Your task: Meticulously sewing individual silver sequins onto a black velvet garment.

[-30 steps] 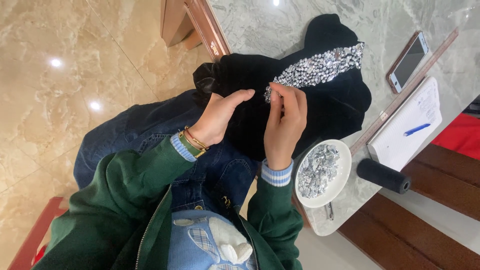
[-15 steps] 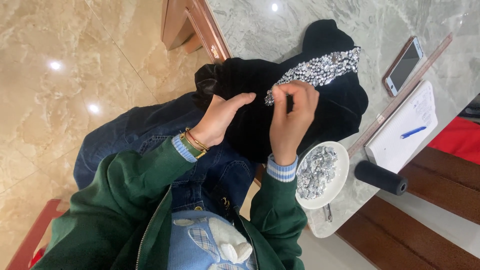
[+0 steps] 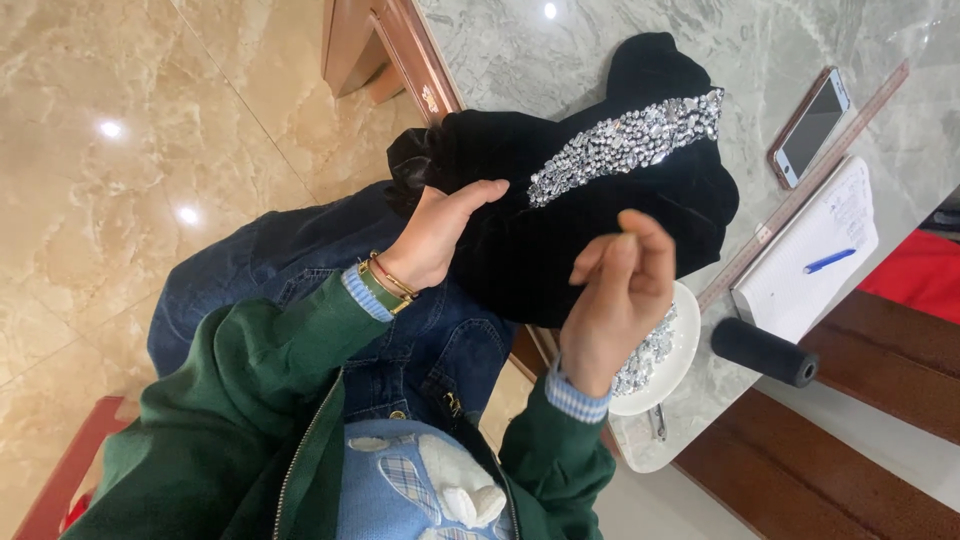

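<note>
Head view: a black velvet garment [image 3: 560, 230] lies half on the marble table [image 3: 760, 40] and half over the person's lap, its band of clear stones [image 3: 630, 140] running from centre toward 2 o'clock. Left hand [image 3: 435, 235] sits at the garment's 9 o'clock edge, fingers flat and nearly straight, thumb on top, pressing the cloth rather than pinching it. Right hand [image 3: 620, 290] hangs raised at 5 o'clock of the garment, clear of the cloth, thumb and forefinger closed tip to tip; whether a needle or thread sits between them is too fine to tell. Just behind it, at 4 o'clock, a white dish [image 3: 680, 365] of loose stones rests on the table edge, with a black spool [image 3: 765, 352] beyond at 3 o'clock, then a notepad [image 3: 810, 260] with a blue pen [image 3: 828, 261], a ruler [image 3: 800, 190] and a phone [image 3: 810, 125].

Done well, in my judgement, this stitching wants the left hand to keep the velvet taut and flat near the band's lower end, so the pile does not pucker. The right hand should draw gently and straight away from the cloth, and stay off the dish rim, which overhangs its wrist.
</note>
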